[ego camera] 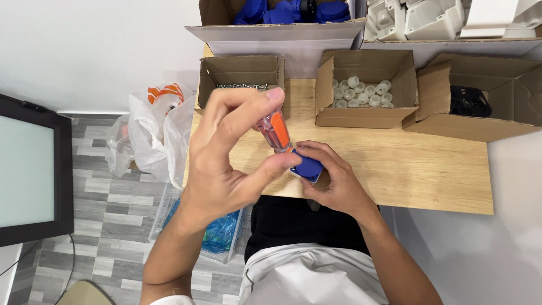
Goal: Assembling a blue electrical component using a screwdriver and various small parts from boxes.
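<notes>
My left hand [226, 155] is raised above the front edge of the wooden table [406, 169] and grips a screwdriver with an orange and clear handle [275, 131], held almost upright. Its tip points down into a small blue plastic part [307, 167]. My right hand [333, 181] wraps around that blue part from the right and holds it just above the table edge. The screwdriver's shaft is hidden behind my fingers.
Three open cardboard boxes stand along the back: one with metal screws [241, 86], one with white plastic caps [361, 91], one with black parts [470, 101]. Behind them are boxes of blue [291, 10] and white parts [418, 17]. A plastic bag [155, 130] hangs left; a monitor [28, 169] stands far left.
</notes>
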